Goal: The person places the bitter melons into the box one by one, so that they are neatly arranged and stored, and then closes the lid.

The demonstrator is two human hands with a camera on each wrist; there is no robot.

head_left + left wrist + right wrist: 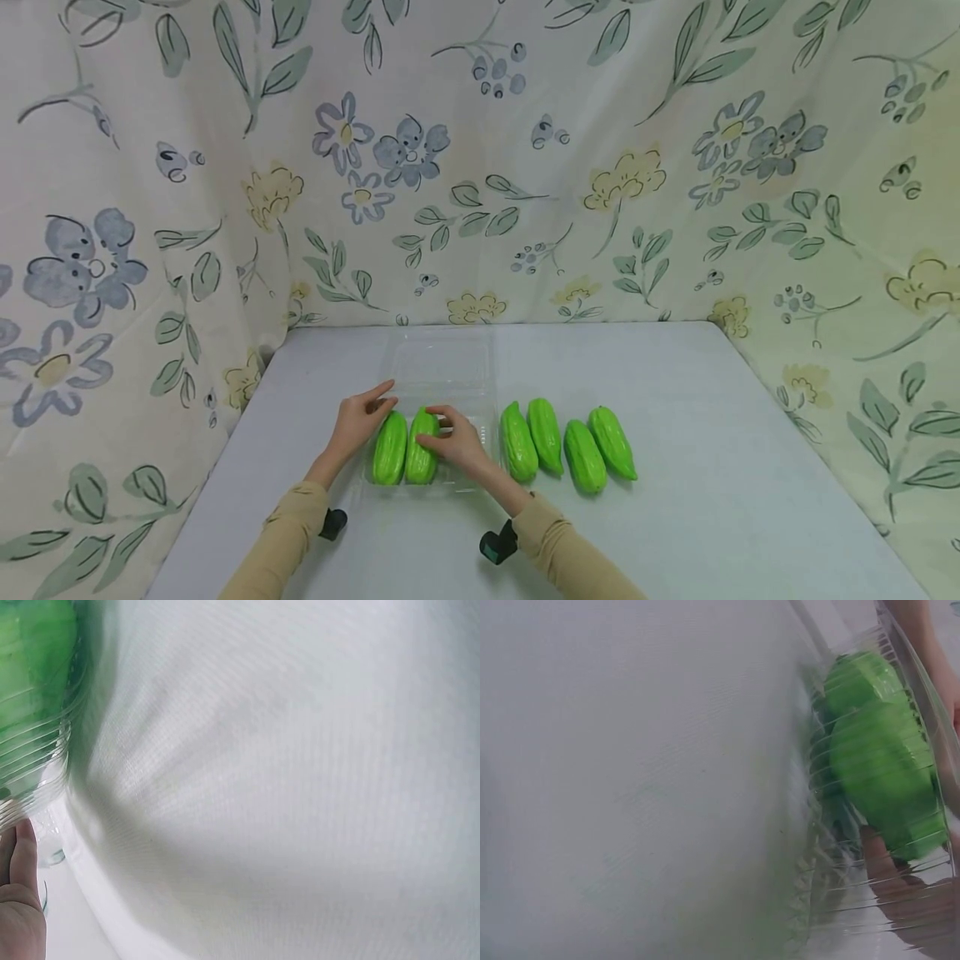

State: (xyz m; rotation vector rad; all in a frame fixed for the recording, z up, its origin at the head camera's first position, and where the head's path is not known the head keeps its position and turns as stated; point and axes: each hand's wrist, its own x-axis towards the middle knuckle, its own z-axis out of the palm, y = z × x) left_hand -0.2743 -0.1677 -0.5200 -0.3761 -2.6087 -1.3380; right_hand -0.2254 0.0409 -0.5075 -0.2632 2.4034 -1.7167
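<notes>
A clear plastic clamshell box (462, 486) lies with its lid (440, 358) folded back. Inside, two bright green ridged gourds stand side by side: a left gourd (389, 450) and a right gourd (422, 460). My right hand (457, 442) grips the right gourd, thumb on its near side and fingers at its upper end; the right wrist view shows this gourd (881, 761) through the ribbed wall. My left hand (356, 423) is at the box's left side, its fingers extended near the left gourd's top. In the left wrist view, fingertips (25, 831) meet the ribbed plastic.
To the right of the box several more green gourds (584, 457) lie in a row on the white table (712, 517). A floral curtain (480, 167) hangs along the table's back and sides. Dark wrist cameras (498, 543) hang below both wrists.
</notes>
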